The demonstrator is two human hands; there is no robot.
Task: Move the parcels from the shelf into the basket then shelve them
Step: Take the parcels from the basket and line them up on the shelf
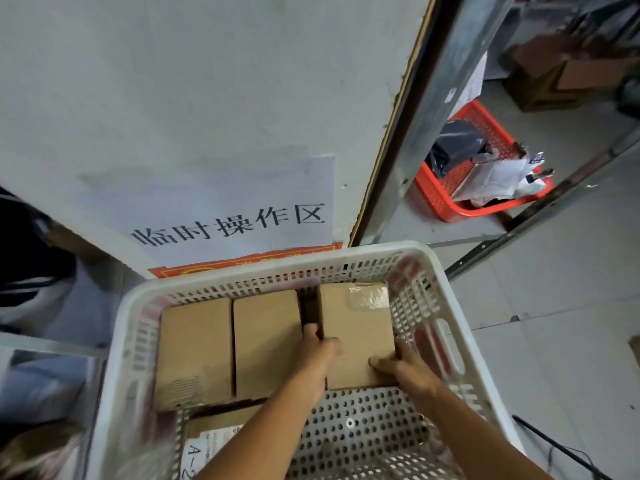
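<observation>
Head view: the white perforated basket (117,341) fills the lower half of the frame. Inside it, toward twelve o'clock, three plain cardboard parcels lie flat side by side: a left parcel (194,351), a middle parcel (266,341) and a right parcel (356,327) with a patch of clear tape at its far corner. A fourth labelled parcel (214,441) sits at the basket's seven o'clock, partly under the left forearm.

The right parcel looks like a stiff, squared carton, its faces flat and undented. I judge it rigid enough to clamp by its opposite long edges, and probably light to moderate in weight given its size relative to the hands. Plain cardboard should offer decent friction, while the taped patch would be slicker, so the bare side walls near the closer end are the better hold.

The left hand (320,351) reaches into the gap between the middle and right parcels, fingers curled over the right parcel's left edge. The right hand (401,367) takes its near right corner, thumb on top and fingers wrapped down the side. Both are closed around that one carton.

At two o'clock, a red basket (436,199) of soft bagged packages rests on a metal shelf (450,230).
</observation>
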